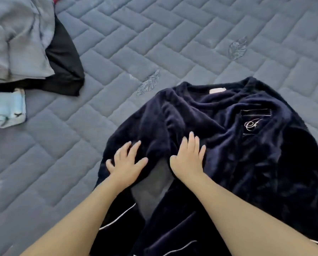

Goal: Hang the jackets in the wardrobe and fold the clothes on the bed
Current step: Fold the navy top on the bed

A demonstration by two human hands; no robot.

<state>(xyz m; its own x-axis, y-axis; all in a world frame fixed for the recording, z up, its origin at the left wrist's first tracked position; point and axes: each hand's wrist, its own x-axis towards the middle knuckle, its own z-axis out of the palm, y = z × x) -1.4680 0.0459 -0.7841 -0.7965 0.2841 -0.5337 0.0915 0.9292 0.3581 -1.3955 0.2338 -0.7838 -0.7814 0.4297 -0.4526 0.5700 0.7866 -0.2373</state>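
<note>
Navy garment: a dark navy plush top (219, 137) lies spread on the bed, filling the lower centre and right of the frame; its neckline with a pale label points toward the upper right.
Chest detail: a pocket (254, 121) with a pale embroidered monogram sits at right of centre, and thin white piping runs along the edges at the bottom of the frame.
Fabric state: the plush is rumpled into folds across the middle, and a gap between its two front panels shows bedcover below the hands.
Left hand: the left hand (125, 160) lies flat on the garment's left panel, fingers straight and splayed, pressing the fabric, grasping nothing.
Right hand: the right hand (188, 157) lies flat just beside it on the right panel, fingers straight and together, also pressing with nothing gripped.
Arms: both bare forearms reach in from the bottom edge.
Bed: a grey-blue quilted cover (154, 43) with a brick-like stitch and small leaf motifs carries everything.
Other clothes: at upper left a grey garment (19, 37) lies over a black garment (65, 71), well apart from the navy top.
Small item: a pale blue printed cloth (8, 109) lies just below them at the left edge.
</note>
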